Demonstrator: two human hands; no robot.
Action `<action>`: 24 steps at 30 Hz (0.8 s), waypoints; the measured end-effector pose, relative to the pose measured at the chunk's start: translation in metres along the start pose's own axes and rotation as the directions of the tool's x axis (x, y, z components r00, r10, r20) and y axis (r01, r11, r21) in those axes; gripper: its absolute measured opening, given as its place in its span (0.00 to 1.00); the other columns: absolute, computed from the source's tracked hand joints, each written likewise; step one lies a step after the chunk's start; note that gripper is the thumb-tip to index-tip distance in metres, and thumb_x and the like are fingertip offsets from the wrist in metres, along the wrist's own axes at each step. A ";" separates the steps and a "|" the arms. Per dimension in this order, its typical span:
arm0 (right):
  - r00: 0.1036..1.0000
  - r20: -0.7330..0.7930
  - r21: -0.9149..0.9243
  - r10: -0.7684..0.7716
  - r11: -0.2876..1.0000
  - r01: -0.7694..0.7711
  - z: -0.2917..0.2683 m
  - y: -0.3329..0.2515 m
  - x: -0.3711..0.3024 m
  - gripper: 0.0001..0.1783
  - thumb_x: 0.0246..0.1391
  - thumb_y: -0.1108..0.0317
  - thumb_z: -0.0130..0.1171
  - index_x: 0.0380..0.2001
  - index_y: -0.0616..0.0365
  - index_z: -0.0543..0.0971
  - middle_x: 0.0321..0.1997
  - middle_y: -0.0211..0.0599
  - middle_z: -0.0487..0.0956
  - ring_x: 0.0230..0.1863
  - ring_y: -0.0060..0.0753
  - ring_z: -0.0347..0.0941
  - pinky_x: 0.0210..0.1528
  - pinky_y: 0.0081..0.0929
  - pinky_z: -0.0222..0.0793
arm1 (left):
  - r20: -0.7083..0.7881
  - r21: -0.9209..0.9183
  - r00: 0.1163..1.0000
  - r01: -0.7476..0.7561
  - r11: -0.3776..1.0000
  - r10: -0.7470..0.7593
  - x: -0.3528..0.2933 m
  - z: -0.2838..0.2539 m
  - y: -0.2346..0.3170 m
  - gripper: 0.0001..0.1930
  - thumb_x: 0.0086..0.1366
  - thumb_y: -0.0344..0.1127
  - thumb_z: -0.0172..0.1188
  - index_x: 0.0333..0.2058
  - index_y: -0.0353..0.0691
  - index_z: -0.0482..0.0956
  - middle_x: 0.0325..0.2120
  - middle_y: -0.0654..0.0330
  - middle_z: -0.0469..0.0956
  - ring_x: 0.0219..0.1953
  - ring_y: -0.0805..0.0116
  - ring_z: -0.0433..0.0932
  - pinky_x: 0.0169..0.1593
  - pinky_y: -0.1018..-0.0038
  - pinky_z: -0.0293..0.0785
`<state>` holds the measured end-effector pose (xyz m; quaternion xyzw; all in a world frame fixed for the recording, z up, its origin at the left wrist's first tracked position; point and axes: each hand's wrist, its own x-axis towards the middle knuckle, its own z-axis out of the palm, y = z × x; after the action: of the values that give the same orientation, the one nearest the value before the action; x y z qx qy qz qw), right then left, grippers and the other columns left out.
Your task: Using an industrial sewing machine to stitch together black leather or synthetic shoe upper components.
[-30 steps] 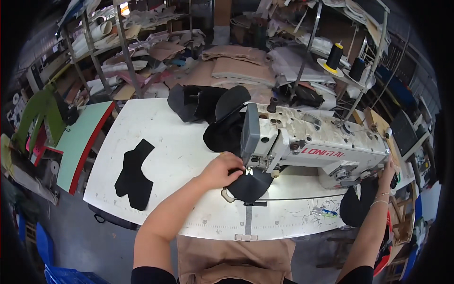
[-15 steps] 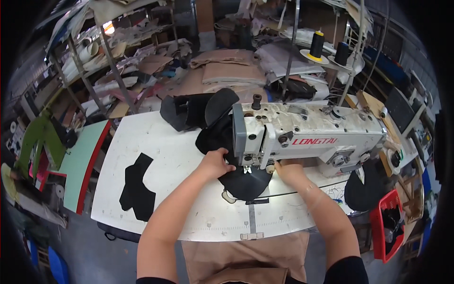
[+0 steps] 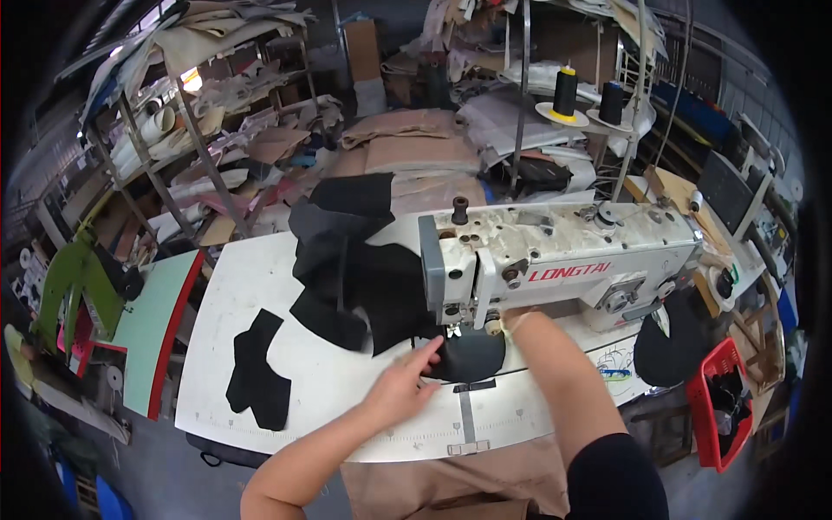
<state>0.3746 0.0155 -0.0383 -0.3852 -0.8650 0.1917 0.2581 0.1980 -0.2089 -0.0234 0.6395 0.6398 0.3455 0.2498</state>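
A white sewing machine point(image 3: 563, 251) stands on a pale sewing table point(image 3: 225, 286). A black rounded fabric piece point(image 3: 475, 357) lies under its presser foot point(image 3: 452, 331). Joined to it or overlapping it, more black fabric point(image 3: 390, 282) spreads left of the machine head in loose folds. My left hand point(image 3: 403, 383) is at the near left edge of the rounded piece, thumb and fingers apart, fingertips by the presser foot. I cannot tell whether they press on the fabric. My right hand point(image 3: 518, 321) reaches in under the machine arm, its fingers hidden behind the machine head.
A separate black fabric cutout point(image 3: 258, 373) lies on the table's left. At right, a red basket point(image 3: 700, 407) holds dark scraps, next to another black piece point(image 3: 667, 347). Thread cones point(image 3: 565, 94) stand behind the machine. Beyond are racks and stacked brown material point(image 3: 420, 156).
My left hand has let go of the fabric, moved nearer to me and opened. My right hand has gone deeper under the machine arm. The black fabric has shifted and spread out leftward.
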 end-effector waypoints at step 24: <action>0.562 0.288 -0.362 -0.776 0.455 0.814 -0.035 -0.015 -0.051 0.03 0.43 0.68 0.54 0.24 0.51 0.71 0.29 0.29 0.72 0.40 0.29 0.72 0.45 0.30 0.67 | -0.225 0.416 0.892 -0.275 0.867 0.391 0.033 -0.001 -0.024 0.20 0.42 0.24 0.59 0.39 0.40 0.79 0.44 0.57 0.75 0.49 0.54 0.72 0.52 0.63 0.69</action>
<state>0.4158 -0.0280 -0.0179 0.0225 -0.9720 -0.1444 0.1840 0.1800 -0.1749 -0.0374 0.7166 0.6024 0.3492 -0.0413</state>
